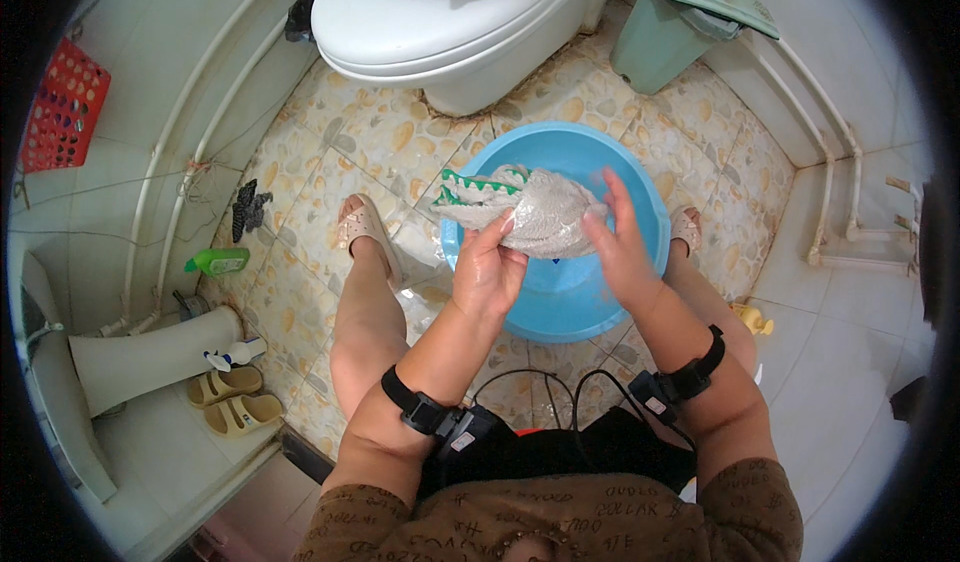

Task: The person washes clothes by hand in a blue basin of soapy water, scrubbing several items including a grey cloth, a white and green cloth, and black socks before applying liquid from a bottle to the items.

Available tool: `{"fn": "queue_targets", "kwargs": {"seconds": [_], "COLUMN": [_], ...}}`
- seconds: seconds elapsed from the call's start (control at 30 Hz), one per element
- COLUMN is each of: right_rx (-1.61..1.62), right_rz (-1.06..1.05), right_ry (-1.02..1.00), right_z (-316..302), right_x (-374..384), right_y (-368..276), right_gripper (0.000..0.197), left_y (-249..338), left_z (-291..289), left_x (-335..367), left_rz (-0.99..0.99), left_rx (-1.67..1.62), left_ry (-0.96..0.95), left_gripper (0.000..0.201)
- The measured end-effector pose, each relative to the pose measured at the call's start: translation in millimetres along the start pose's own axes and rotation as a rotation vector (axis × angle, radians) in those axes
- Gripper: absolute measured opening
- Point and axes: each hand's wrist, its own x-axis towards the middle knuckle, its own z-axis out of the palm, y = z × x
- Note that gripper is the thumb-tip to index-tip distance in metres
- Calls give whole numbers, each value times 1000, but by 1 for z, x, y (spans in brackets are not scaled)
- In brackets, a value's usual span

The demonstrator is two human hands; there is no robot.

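Note:
A wet, bunched grey cloth (560, 217) with green-and-white scalloped edging is held up over a light blue basin (560, 307). My left hand (490, 270) grips its near left side, thumb on top and the fingers beneath. The trimmed end sticks out to the left, past the basin's rim. At the cloth's right end is my right hand (625, 247), slightly blurred, its fingers raised and spread. That thumb lies at the cloth's edge; whether it presses on it is hard to see. Some of the basin's inside is hidden by the cloth and my hands.
The basin stands between my sandalled feet on a pebble-patterned floor (330, 212). Beyond it are a white toilet (440, 32) and a green bin (650, 47). Leftward lie a green bottle (218, 261), tan slippers (240, 414) and a spray bottle (238, 353). Dark cables (545, 374) cross my lap.

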Motion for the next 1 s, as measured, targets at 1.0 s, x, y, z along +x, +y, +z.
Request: {"fn": "queue_targets", "kwargs": {"seconds": [1.0], "right_rx": [-156], "right_rz": [0], "right_ry": [-186], "right_z": [3], "right_x": [-8], "right_y": [-34], "right_gripper": [20], "left_y": [4], "left_z": [27], "left_x": [-14], "left_rz": [-124], "left_rx": [53], "left_ry": [-236], "left_gripper": [56]}}
